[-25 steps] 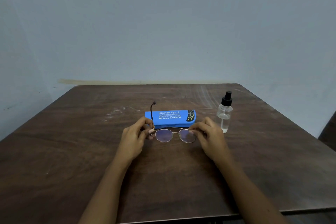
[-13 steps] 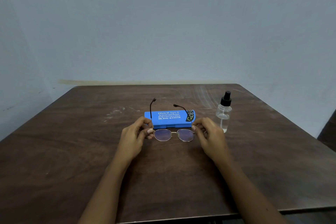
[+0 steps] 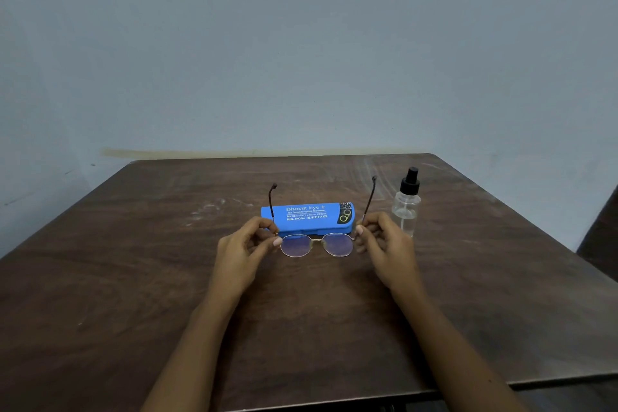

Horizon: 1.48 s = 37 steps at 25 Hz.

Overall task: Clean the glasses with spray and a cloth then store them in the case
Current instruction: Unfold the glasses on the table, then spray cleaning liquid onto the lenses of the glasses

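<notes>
Thin metal-framed glasses [image 3: 317, 244] with tinted lenses are held just above the table, both temple arms unfolded and pointing away from me. My left hand [image 3: 244, 249] pinches the left hinge and my right hand [image 3: 384, 244] pinches the right hinge. Right behind the glasses lies a closed blue case [image 3: 307, 218] with white lettering. A small clear spray bottle [image 3: 406, 204] with a black nozzle stands upright to the right of the case, just beyond my right hand. No cloth is in view.
A dark brown wooden table [image 3: 133, 278] carries everything; its near edge runs below my forearms. A pale blue wall stands behind the far edge. A dark object shows at the right edge of the frame [image 3: 602, 237].
The right temple arm has swung out from folded to fully open. My right hand has shifted slightly outward to the right hinge. The left hand has held still.
</notes>
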{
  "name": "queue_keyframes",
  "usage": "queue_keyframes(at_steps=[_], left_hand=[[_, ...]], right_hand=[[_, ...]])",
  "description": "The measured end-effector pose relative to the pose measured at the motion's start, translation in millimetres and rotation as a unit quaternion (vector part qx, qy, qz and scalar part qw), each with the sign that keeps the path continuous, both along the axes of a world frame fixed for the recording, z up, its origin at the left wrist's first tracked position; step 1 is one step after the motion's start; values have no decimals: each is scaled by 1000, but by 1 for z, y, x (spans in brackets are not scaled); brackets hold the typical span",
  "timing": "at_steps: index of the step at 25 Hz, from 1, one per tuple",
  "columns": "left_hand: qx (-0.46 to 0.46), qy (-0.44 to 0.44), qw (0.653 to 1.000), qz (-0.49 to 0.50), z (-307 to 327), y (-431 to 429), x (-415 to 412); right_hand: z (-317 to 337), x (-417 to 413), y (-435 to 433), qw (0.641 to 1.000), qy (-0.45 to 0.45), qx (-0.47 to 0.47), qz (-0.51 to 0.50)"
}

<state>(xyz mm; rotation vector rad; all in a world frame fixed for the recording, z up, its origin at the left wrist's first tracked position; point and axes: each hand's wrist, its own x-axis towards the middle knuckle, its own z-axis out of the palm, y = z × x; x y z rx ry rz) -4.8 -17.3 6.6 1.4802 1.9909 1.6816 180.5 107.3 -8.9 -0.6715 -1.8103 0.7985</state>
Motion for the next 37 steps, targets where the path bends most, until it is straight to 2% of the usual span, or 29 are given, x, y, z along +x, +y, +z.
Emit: queue_keyframes(at_steps=[4, 9, 12, 15, 17, 19, 23, 27, 30, 37], left_hand=[[14, -39, 999, 1, 0, 2, 5], [8, -35, 999, 0, 0, 3, 6], [-2, -18, 1000, 1, -1, 2, 5], [-4, 2, 1000, 3, -1, 3, 4], [-1, 4, 1000, 6, 0, 3, 5], [-1, 3, 1000, 8, -1, 4, 5], [-10, 1, 1000, 7, 0, 6, 4], [-16, 11, 1000, 15, 0, 6, 5], [-18, 19, 1000, 12, 0, 7, 6], [-5, 5, 1000, 10, 3, 6, 7]], right_hand=[[1, 0, 0, 1000, 23, -12, 11], [1, 1, -1, 999, 43, -6, 1], [5, 2, -5, 991, 94, 49, -76], [12, 10, 0, 959, 158, 126, -198], [13, 17, 13, 940, 131, 163, -271], [11, 22, 28, 932, 77, 182, -303], [7, 24, 49, 944, 23, 184, -272], [5, 22, 54, 968, -33, 145, -204], [6, 21, 52, 967, -80, 129, -204], [8, 21, 45, 979, -49, 93, -176]])
